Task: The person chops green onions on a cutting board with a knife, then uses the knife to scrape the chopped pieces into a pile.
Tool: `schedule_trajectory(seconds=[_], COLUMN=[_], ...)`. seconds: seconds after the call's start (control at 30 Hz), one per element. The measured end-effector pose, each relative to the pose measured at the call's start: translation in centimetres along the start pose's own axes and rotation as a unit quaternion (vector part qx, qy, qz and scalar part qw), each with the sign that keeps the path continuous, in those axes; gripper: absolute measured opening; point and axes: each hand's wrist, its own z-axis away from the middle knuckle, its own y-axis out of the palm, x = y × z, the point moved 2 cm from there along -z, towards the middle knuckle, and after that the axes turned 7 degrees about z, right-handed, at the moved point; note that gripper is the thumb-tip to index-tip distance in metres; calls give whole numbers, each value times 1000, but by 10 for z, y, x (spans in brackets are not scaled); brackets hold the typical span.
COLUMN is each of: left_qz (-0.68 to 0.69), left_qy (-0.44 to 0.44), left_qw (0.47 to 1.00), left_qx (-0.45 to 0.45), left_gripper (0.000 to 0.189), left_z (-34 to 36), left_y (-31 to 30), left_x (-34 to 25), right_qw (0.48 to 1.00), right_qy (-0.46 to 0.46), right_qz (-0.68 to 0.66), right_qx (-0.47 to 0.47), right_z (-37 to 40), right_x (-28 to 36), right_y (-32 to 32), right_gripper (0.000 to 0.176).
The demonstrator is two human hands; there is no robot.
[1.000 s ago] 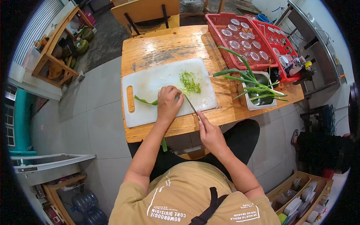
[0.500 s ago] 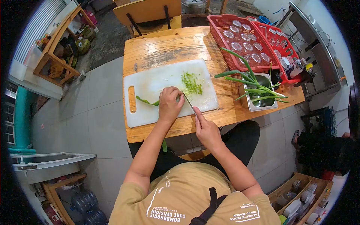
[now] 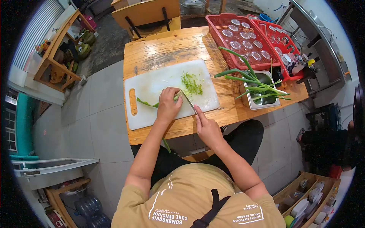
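Observation:
A white cutting board [image 3: 152,84] lies on the wooden table [image 3: 159,47]. My left hand [image 3: 168,103] is closed around green onion [image 3: 146,102], whose leaf sticks out to the left over the board. My right hand [image 3: 208,129] grips the handle of a knife [image 3: 188,99]; its blade points up and left, with the tip beside my left fingers. Chopped green onion [image 3: 192,83] forms a loose pile right of the blade. Whole green onions [image 3: 262,89] lie across a metal container [image 3: 265,104] at the table's right side.
Red baskets [image 3: 243,62] with upturned glasses [image 3: 246,45] and other items stand at the back right. A wooden chair [image 3: 146,17] is beyond the table. A green strip [image 3: 166,145] hangs below the near table edge. Part of a person [image 3: 323,140] shows at the far right.
The knife blade has tilted a little away from my left fingers, showing more of its face. My left hand has shifted slightly. The whole view has moved a little.

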Motion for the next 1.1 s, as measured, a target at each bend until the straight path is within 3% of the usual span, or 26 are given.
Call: schedule_trajectory(seconds=[0.13, 0.4, 0.73, 1.1], left_qz=[-9, -100, -93, -90], left_qy=[0, 24, 30, 37], left_qw=[1000, 995, 995, 995], left_qx=[17, 16, 10, -11], left_gripper=[26, 31, 28, 26], left_z=[2, 12, 16, 18], left_y=[-6, -17, -17, -13], left_x=[1, -11, 0, -2], right_qw=[998, 999, 999, 994], right_qy=[-18, -34, -39, -55], right_qz=[-50, -6, -16, 77], right_qx=[-24, -8, -11, -54], right_z=[-1, 7, 1, -11], right_x=[-1, 8, 8, 5], right_y=[-1, 2, 1, 21], right_gripper=[49, 50, 52, 56])
